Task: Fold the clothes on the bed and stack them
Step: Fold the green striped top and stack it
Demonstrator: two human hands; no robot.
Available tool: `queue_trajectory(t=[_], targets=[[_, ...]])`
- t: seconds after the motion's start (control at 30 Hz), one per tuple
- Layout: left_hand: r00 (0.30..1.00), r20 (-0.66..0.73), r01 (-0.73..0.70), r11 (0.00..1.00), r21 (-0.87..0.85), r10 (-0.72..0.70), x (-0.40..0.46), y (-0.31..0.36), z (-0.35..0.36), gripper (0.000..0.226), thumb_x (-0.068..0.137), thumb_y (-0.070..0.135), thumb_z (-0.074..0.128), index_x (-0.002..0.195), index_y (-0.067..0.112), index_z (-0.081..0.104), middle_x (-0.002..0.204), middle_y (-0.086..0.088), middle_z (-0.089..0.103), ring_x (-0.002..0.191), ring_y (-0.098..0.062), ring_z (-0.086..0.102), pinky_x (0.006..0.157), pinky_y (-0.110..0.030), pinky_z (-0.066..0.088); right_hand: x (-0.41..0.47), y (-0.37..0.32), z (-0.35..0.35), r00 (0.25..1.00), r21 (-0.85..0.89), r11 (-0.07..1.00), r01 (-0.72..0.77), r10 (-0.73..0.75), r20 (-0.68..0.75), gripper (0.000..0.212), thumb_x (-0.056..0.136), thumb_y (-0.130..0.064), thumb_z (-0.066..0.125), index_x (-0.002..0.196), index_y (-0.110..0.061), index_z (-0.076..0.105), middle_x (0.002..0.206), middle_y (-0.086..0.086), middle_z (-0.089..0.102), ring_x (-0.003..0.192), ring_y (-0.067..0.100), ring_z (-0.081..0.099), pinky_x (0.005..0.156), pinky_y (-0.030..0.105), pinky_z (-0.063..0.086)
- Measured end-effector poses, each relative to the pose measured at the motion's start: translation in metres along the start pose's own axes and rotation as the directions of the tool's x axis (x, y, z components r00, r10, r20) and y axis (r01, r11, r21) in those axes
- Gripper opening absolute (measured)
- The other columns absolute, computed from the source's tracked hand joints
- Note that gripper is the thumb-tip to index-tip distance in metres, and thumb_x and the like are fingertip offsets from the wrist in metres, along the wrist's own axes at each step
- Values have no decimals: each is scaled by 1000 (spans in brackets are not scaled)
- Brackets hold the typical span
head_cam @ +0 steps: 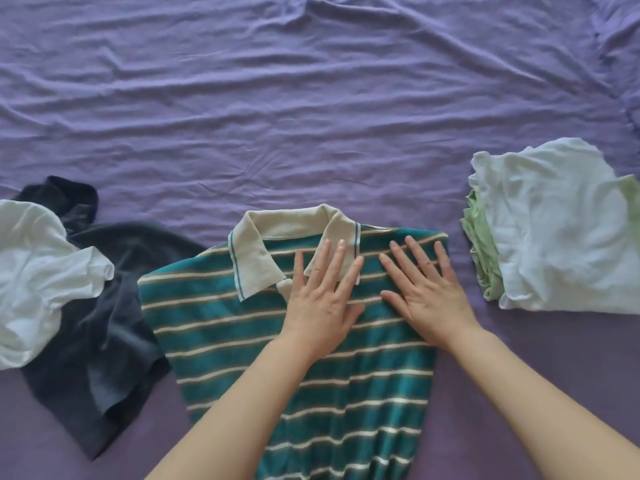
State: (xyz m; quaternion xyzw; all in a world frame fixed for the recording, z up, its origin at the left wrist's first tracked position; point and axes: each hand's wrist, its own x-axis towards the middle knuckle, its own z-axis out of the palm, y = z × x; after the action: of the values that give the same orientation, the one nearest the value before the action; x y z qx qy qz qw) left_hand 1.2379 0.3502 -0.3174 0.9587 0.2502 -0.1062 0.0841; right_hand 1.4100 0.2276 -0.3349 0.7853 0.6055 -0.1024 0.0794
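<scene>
Striped in teal and cream, a polo shirt (pixel 277 341) is spread flat on the purple bed sheet (pixel 311 116), collar away from the camera. It is pressed down by the left hand (pixel 322 299) and right hand (pixel 426 292), both laid flat with fingers spread and nothing pinched. Its right side appears already folded in; the rest is judged unfinished. Two folded pale garments (pixel 561 230) are stacked at right, while a dark garment (pixel 110 306) and a white one (pixel 38 271) are left crumpled at left.
</scene>
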Motion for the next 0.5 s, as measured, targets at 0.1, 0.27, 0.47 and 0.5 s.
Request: queue_trajectory(t=[0.1, 0.27, 0.47, 0.5], targets=[[998, -23, 53, 999, -8, -53, -37, 2, 10, 67, 90, 56, 29, 147, 22, 22, 156, -10, 15, 146, -30, 9, 110, -60, 12, 1, -14, -14, 999, 35, 999, -22, 24, -41, 61, 94, -55, 18, 141, -21, 37, 148, 10, 35, 141, 29, 16, 112, 57, 7], [983, 47, 180, 984, -13, -179, -99, 10, 24, 66, 91, 56, 29, 147, 22, 24, 157, -9, 13, 145, -29, 10, 110, -58, 13, -35, -77, -16, 984, 110, 985, 134, -119, -134, 57, 92, -53, 30, 141, -24, 33, 151, 11, 30, 142, 33, 14, 108, 61, 14], [981, 95, 172, 984, -37, -168, -163, 16, 31, 62, 92, 53, 33, 146, 22, 30, 155, -9, 23, 144, -30, 15, 109, -57, 18, -102, -125, 15, 974, 167, 960, 226, -217, -71, 55, 95, -52, 31, 142, -25, 35, 150, 10, 31, 141, 33, 19, 108, 61, 19], [983, 100, 161, 986, -41, -156, -173, 15, 34, 61, 92, 52, 34, 145, 22, 31, 155, -9, 24, 144, -30, 16, 109, -57, 18, -111, -126, 19, 972, 170, 957, 234, -226, -63, 54, 96, -52, 29, 142, -26, 36, 151, 9, 30, 141, 33, 20, 108, 61, 19]])
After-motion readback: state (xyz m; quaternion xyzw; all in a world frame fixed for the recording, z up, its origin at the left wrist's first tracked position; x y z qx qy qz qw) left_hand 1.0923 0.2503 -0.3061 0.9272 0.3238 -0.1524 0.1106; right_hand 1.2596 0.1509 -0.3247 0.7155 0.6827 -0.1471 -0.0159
